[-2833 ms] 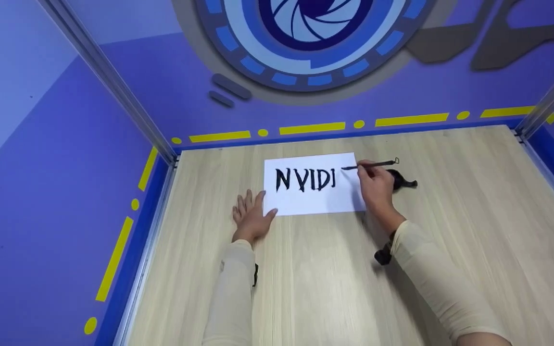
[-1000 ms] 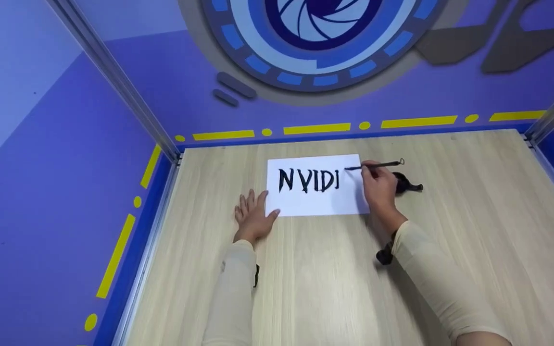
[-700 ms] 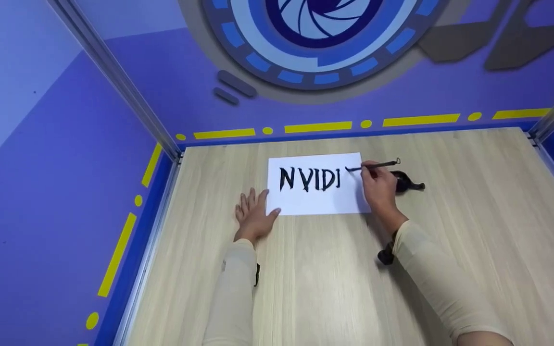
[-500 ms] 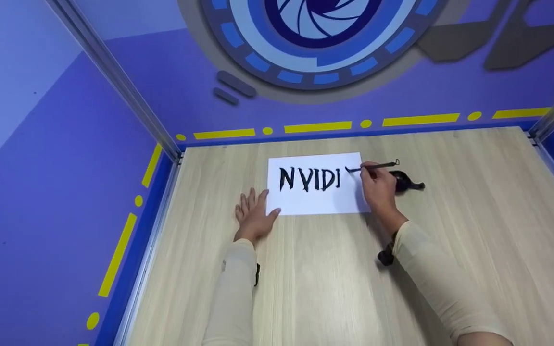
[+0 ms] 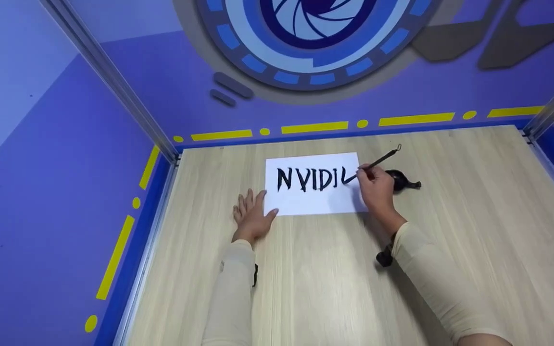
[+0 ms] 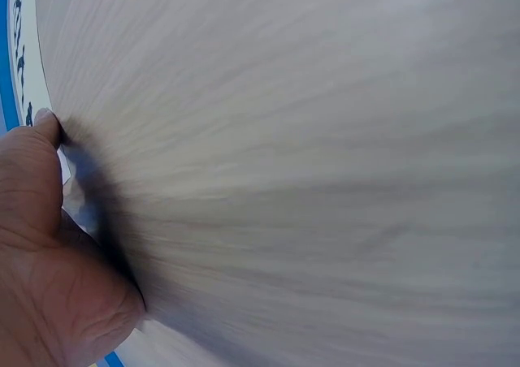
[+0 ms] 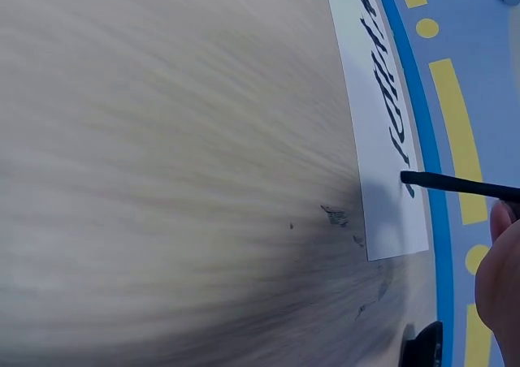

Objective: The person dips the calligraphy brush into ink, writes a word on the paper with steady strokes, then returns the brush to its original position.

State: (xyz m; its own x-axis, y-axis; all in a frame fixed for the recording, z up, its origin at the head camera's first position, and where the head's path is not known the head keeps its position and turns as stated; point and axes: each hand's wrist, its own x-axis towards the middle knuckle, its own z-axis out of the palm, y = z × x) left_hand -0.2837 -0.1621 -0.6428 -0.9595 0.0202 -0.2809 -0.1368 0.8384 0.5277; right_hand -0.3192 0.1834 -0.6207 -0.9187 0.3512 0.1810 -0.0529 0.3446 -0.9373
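My right hand pinches a thin black writing brush with a loop at its upper end. In the head and right wrist views, the brush tip is down at a fresh black stroke on the white paper. Bold black letters, "NVIDI", stand left of that stroke. My left hand lies spread at the paper's left edge, thumb and forefinger touching it. The left wrist view shows this hand beside a sliver of the lettered sheet. Part of the new stroke is hidden by my right fingers.
Just right of my right hand sits a glossy black dish with a narrow neck, partly hidden. Dark smudges mark the wooden table near the paper. Blue-purple panels enclose the table's back and sides.
The brush tip has moved down the paper, leaving a slanting stroke right of the letters. The brush's looped end has tilted up. My left hand stays in place on the paper.
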